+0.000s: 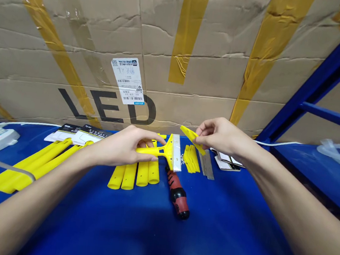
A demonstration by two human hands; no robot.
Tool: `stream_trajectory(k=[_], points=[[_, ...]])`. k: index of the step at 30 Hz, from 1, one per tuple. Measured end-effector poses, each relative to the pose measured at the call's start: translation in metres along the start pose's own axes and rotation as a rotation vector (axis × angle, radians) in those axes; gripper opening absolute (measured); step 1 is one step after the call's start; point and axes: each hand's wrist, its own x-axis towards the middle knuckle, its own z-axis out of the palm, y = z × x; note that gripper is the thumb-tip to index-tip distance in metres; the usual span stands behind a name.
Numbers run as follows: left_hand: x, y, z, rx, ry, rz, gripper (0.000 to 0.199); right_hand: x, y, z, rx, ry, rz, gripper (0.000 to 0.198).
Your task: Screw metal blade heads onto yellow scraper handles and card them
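My left hand (pixel 132 145) is closed round the neck of a yellow scraper head (pixel 167 151), with a pale metal blade (pixel 177 153) lying along its wide end. In my right hand (pixel 218 137) a flat yellow plastic strip (pixel 192 139) is pinched between thumb and fingers, tilted and apart from the scraper. Below the scraper lies a red and black screwdriver (pixel 178 196), its tip hidden. Several yellow tube handles (pixel 129 176) sit side by side under my left hand. Beneath my right hand are more yellow strips (pixel 191 159) and grey metal blades (pixel 206 165).
Longer yellow tubes (pixel 35 165) and printed cards (pixel 87 134) lie at the left on the blue tabletop (pixel 207 234). Folded cards (pixel 227 162) are at the right. A large taped cardboard box (pixel 211 87) stands behind, beside a blue metal frame (pixel 309 90).
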Motion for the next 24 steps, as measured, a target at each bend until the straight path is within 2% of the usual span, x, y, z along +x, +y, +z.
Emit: stream_trajectory(k=[5, 9, 13, 15, 17, 18, 21, 24], points=[[-0.0005, -0.0019, -0.0016, -0.016, 0.009, -0.008, 0.049, 0.0036, 0.0049, 0.0042, 0.088, 0.085, 0.01, 0.023], [-0.0004, -0.0027, -0.0015, -0.006, 0.0, 0.0, 0.048, 0.0022, 0.0048, 0.003, 0.277, 0.085, -0.044, 0.029], [-0.0007, -0.0021, -0.0017, -0.02, 0.001, -0.011, 0.048, -0.0024, 0.0033, 0.0004, 0.325, -0.046, -0.099, 0.033], [-0.0009, -0.0014, -0.0021, -0.023, 0.003, -0.013, 0.048, -0.004, 0.0028, -0.0001, 0.406, -0.142, -0.124, 0.033], [-0.0011, -0.0008, -0.0025, -0.021, 0.004, -0.011, 0.047, -0.0044, 0.0024, -0.0001, 0.52, -0.181, -0.107, 0.03], [-0.0012, -0.0007, -0.0027, -0.02, 0.003, -0.011, 0.047, -0.0043, 0.0023, 0.0, 0.564, -0.189, -0.085, 0.033], [-0.0012, -0.0013, -0.0026, -0.018, 0.0, -0.014, 0.047, -0.0033, 0.0021, 0.0009, 0.581, -0.242, -0.003, 0.059], [-0.0008, -0.0028, -0.0017, -0.025, 0.008, -0.013, 0.046, -0.0028, 0.0015, 0.0046, 0.497, -0.311, 0.027, 0.068]])
